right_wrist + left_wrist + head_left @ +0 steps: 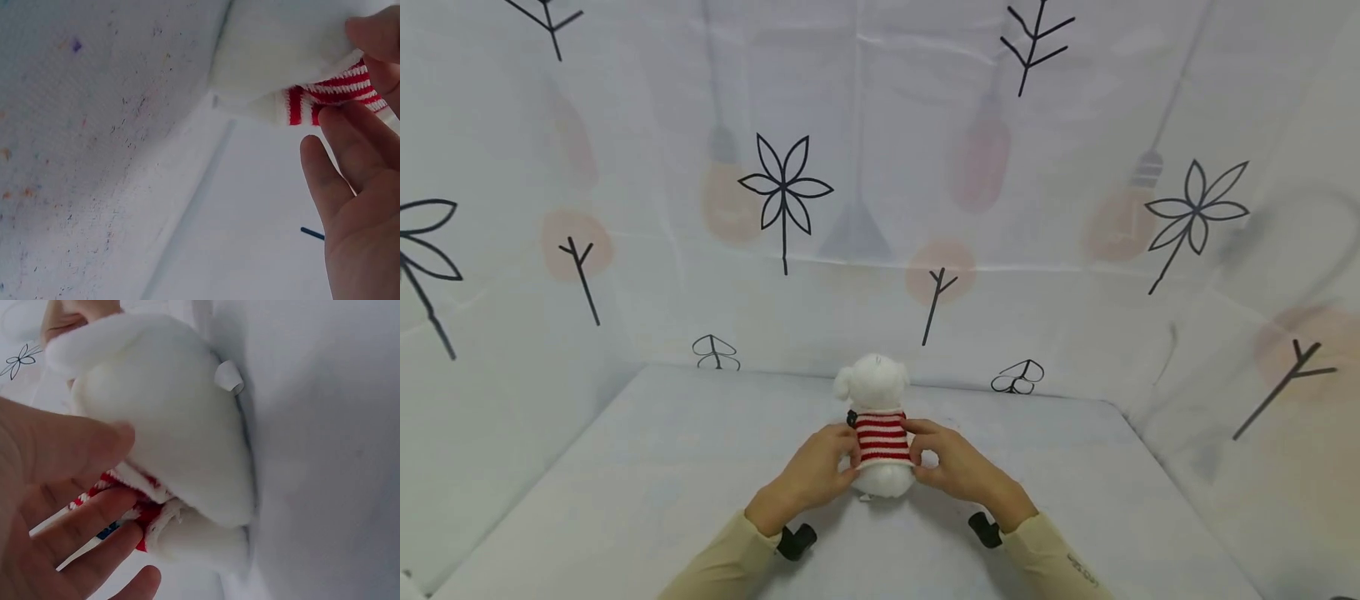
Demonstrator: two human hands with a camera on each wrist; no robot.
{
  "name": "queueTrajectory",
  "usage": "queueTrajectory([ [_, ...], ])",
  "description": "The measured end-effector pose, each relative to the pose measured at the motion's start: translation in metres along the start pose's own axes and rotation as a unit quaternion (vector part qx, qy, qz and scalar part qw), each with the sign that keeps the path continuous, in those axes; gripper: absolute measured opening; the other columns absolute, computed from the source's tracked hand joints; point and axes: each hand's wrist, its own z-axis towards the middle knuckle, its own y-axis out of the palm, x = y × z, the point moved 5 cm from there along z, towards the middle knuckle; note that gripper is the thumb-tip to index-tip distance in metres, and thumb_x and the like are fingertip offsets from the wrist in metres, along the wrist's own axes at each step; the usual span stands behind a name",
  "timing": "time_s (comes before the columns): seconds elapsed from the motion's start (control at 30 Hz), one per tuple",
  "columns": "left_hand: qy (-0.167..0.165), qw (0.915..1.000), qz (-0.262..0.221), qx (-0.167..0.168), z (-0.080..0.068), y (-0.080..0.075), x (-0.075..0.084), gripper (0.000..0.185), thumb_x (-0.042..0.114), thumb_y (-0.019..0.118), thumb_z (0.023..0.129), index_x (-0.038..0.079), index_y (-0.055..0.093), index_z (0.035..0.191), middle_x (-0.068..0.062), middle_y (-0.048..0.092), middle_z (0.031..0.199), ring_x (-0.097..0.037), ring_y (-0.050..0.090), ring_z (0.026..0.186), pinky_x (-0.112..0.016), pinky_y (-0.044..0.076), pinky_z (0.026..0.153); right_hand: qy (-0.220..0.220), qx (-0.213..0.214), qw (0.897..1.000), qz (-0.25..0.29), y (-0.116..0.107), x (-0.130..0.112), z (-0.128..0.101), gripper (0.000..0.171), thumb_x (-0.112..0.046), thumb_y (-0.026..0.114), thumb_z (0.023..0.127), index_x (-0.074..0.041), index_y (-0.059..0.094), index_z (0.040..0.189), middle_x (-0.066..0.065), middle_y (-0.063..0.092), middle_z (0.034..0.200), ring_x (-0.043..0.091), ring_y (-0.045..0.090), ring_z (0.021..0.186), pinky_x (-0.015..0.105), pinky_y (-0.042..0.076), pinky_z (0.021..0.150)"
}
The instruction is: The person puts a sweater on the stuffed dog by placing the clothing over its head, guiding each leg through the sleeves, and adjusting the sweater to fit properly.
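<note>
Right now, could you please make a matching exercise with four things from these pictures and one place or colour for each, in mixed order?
Things:
1. plush toy
2. sweater
3. left hand
4. right hand

Descriptions:
A. red and white stripes
B. holds the toy's left side
C. white and fluffy, on the table
D. holds the toy's right side

Pairs: 1-C, 2-A, 3-B, 4-D

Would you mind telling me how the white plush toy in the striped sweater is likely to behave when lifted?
The plush toy looks soft and fluffy, so probably light and squashy. Its knitted sweater should give the left hand and right hand good grip. Standing upright, it may tip easily.
</note>
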Motion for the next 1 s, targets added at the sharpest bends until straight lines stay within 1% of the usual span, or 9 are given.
queueTrajectory([
  [0.1, 0.003, 0.9997, -0.006, -0.024, -0.001, -0.002, 0.002, 0.023, 0.007, 0.077, 0.075, 0.017, 0.057, 0.069, 0.001, 0.060, 0.101, -0.015, 0.055, 0.096, -0.034, 0.047, 0.084, -0.004, -0.013, 1.000, -0.004, 0.000, -0.001, -0.001, 0.025, -0.008, 0.068, 0.081, -0.028, 0.053, 0.074, 0.003, 0.044, 0.144, 0.023, 0.043, 0.130, 0.045, 0.042, 0.098],
  [0.23, -0.009, 0.9985, -0.013, -0.053, -0.002, -0.002, 0.004, 0.024, 0.009, 0.077, 0.076, 0.019, 0.056, 0.070, -0.001, 0.059, 0.107, -0.016, 0.054, 0.101, -0.035, 0.046, 0.087, -0.016, -0.025, 1.000, -0.005, 0.000, -0.002, -0.002, 0.026, -0.008, 0.069, 0.079, -0.027, 0.052, 0.073, 0.003, 0.041, 0.146, 0.024, 0.041, 0.131, 0.047, 0.041, 0.099],
  [0.4, -0.024, 0.9983, -0.015, -0.051, -0.002, -0.002, 0.005, 0.023, 0.017, 0.078, 0.078, 0.021, 0.058, 0.067, 0.001, 0.058, 0.104, -0.015, 0.053, 0.097, -0.034, 0.046, 0.085, -0.016, -0.026, 1.000, -0.001, -0.001, -0.003, -0.002, 0.021, -0.015, 0.071, 0.081, -0.025, 0.053, 0.077, 0.002, 0.039, 0.147, 0.025, 0.040, 0.132, 0.049, 0.040, 0.099],
  [0.5, -0.045, 0.9986, -0.018, -0.021, -0.002, -0.003, 0.007, 0.019, 0.021, 0.072, 0.084, 0.021, 0.059, 0.070, 0.002, 0.059, 0.097, -0.013, 0.055, 0.090, -0.032, 0.047, 0.077, 0.002, -0.003, 1.000, 0.015, -0.001, -0.002, -0.002, 0.014, -0.027, 0.068, 0.088, -0.026, 0.054, 0.085, 0.000, 0.045, 0.142, 0.024, 0.043, 0.129, 0.049, 0.039, 0.099],
  [0.6, -0.068, 0.9967, -0.033, 0.029, -0.002, -0.005, 0.009, 0.013, 0.019, 0.066, 0.089, 0.017, 0.061, 0.078, 0.003, 0.060, 0.090, -0.013, 0.057, 0.084, -0.032, 0.048, 0.073, 0.017, 0.048, 0.998, 0.029, -0.004, 0.001, -0.001, 0.007, -0.030, 0.057, 0.096, -0.023, 0.057, 0.099, 0.000, 0.056, 0.129, 0.022, 0.050, 0.122, 0.051, 0.041, 0.097],
  [0.7, -0.082, 0.9914, -0.047, 0.091, 0.000, -0.009, 0.009, 0.009, 0.015, 0.068, 0.088, 0.013, 0.061, 0.084, 0.001, 0.059, 0.089, -0.017, 0.059, 0.084, -0.034, 0.048, 0.072, 0.011, 0.110, 0.994, 0.026, -0.008, 0.004, 0.007, 0.015, -0.020, 0.051, 0.100, -0.014, 0.059, 0.110, 0.002, 0.063, 0.116, 0.021, 0.057, 0.114, 0.049, 0.045, 0.093],
  [0.8, -0.084, 0.9849, -0.049, 0.144, 0.006, -0.013, 0.009, 0.013, 0.012, 0.071, 0.085, 0.010, 0.061, 0.092, -0.005, 0.057, 0.095, -0.023, 0.059, 0.091, -0.038, 0.049, 0.076, -0.010, 0.149, 0.989, 0.001, -0.013, 0.009, 0.018, 0.018, -0.008, 0.054, 0.097, -0.009, 0.061, 0.114, 0.004, 0.063, 0.112, 0.021, 0.059, 0.107, 0.046, 0.048, 0.089],
  [0.93, -0.083, 0.9780, -0.035, 0.188, 0.018, -0.021, 0.006, 0.033, 0.009, 0.073, 0.083, 0.009, 0.060, 0.112, -0.012, 0.053, 0.108, -0.027, 0.056, 0.100, -0.041, 0.049, 0.081, -0.035, 0.143, 0.989, -0.020, -0.014, 0.014, 0.033, 0.022, -0.002, 0.059, 0.093, -0.012, 0.064, 0.111, 0.001, 0.062, 0.111, 0.018, 0.060, 0.101, 0.042, 0.050, 0.084],
  [1.0, -0.087, 0.9769, -0.034, 0.192, 0.024, -0.023, 0.006, 0.040, 0.009, 0.074, 0.082, 0.011, 0.057, 0.119, -0.013, 0.051, 0.111, -0.026, 0.055, 0.095, -0.040, 0.049, 0.077, -0.046, 0.136, 0.989, -0.025, -0.013, 0.017, 0.038, 0.020, -0.002, 0.061, 0.091, -0.013, 0.065, 0.107, -0.001, 0.062, 0.109, 0.016, 0.059, 0.100, 0.041, 0.050, 0.082],
])
